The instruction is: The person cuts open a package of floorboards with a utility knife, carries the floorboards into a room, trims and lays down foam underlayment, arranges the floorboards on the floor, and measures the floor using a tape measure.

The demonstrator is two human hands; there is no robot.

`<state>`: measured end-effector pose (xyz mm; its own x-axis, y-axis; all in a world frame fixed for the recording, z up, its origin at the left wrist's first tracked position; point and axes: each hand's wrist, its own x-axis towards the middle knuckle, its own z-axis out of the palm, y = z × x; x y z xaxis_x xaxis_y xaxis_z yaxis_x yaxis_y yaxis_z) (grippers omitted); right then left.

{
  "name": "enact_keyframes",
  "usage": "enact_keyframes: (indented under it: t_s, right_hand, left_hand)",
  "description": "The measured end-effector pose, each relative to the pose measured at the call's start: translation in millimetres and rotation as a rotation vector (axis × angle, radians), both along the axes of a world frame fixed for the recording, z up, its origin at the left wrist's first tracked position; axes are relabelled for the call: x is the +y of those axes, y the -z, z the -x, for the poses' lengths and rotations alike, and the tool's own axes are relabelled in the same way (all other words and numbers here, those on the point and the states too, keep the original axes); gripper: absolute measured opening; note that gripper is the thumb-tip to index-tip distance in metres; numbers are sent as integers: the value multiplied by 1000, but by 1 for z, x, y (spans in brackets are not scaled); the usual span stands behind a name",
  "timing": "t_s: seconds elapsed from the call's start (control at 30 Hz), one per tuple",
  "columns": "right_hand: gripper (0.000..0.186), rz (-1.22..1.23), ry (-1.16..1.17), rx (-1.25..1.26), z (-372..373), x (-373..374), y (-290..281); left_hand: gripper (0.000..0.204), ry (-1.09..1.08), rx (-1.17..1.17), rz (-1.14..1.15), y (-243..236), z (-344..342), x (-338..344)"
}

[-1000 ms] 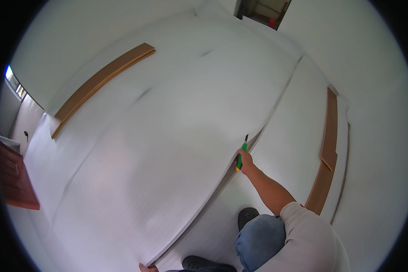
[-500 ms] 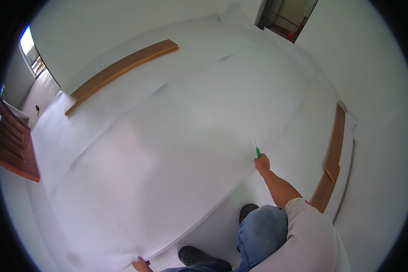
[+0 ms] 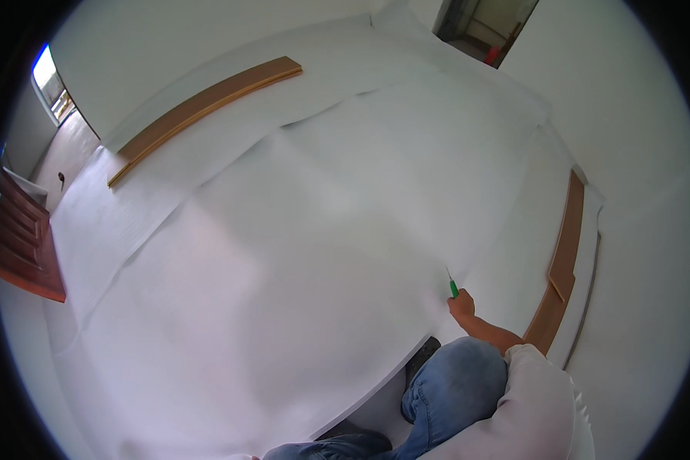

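Observation:
My right hand is closed round a green utility knife, its thin blade pointing away from me, low over the large white underlay sheet. The sheet's near edge runs diagonally past my dark shoes and bent jeans-covered knee. Only a tiny part of my left hand shows at the lower rim by that edge; its fingers are hidden.
Stacked brown planks lie along the left wall, more planks along the right. A red-brown panelled wooden door is at far left. A doorway opens at the back; another bright opening is upper left.
The knife hand has moved right and toward me. The sheet's near edge has shifted rightward over my feet, covering the dark gap seen earlier. My left hand has mostly dropped out of view.

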<state>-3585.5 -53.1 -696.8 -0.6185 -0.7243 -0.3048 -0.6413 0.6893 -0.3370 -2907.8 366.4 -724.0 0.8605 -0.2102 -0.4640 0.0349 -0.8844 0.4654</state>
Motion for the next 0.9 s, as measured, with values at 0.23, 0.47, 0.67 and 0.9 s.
enact_keyframes:
  t_s: [0.23, 0.47, 0.67, 0.9]
  right_hand:
    - [23, -73, 66, -257, -28, 38, -17]
    - [29, 384, 310, -497, 91, -2, 30]
    - [33, 299, 280, -262, 56, -25, 42]
    - [27, 447, 385, -754, 144, -43, 21]
  left_hand:
    - [35, 56, -14, -34, -4, -2, 90]
    - [38, -144, 54, 23, -63, 45, 1]
    - [39, -342, 129, -43, -72, 44, 77]
    - [41, -268, 104, 54, -41, 39, 7]
